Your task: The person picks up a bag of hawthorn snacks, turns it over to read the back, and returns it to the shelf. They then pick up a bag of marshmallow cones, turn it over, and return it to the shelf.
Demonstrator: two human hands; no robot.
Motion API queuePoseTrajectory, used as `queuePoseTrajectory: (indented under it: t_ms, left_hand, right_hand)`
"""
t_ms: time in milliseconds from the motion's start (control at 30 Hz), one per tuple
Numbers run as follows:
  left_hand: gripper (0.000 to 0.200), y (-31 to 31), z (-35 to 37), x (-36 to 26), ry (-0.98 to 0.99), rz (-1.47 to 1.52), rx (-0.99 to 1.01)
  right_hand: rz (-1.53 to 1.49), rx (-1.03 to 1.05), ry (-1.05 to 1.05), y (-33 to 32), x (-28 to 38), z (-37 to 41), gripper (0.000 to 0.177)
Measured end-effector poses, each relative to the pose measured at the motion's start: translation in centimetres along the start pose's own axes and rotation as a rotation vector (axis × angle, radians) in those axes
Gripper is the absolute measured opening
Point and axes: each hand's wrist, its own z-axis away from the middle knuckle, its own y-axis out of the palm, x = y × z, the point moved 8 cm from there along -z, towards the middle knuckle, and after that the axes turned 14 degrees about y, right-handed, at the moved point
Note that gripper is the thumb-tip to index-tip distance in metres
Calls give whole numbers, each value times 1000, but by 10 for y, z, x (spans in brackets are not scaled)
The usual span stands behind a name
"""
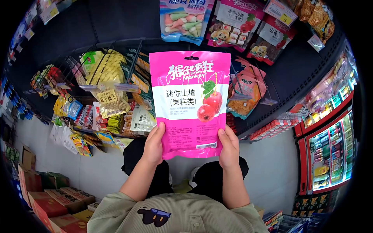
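Upright, pink packet (pixel 189 101) between hands (pixel 154 144) (pixel 229 147)

A grocery shop: snack packets (pixel 105 77) hang on hooks (pixel 135 58) with price tags (pixel 285 17), like the pink hawthorn packet (pixel 190 101) held up; a red drinks cooler (pixel 330 155) stands at the right, and cardboard boxes (pixel 42 202) sit on the floor (pixel 268 167).

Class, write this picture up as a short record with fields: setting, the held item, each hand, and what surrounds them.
Setting: shop aisle with stocked shelves
Held item: pink snack bag, upright, red fruit printed on its front
Left hand: grips the bag's lower left edge
Right hand: grips the bag's lower right edge
Behind the bag: hanging snack packets on hooks
Right side: lit drinks fridge
Lower left: cardboard boxes
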Motion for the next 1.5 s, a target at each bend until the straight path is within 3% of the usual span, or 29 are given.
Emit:
queuePoseTrajectory:
  t_ms: [1500]
  left_hand:
    - [49, 31, -1, 14, -64, -49, 41]
  right_hand:
    - [-64, -69, 15, -37, -5, 6, 32]
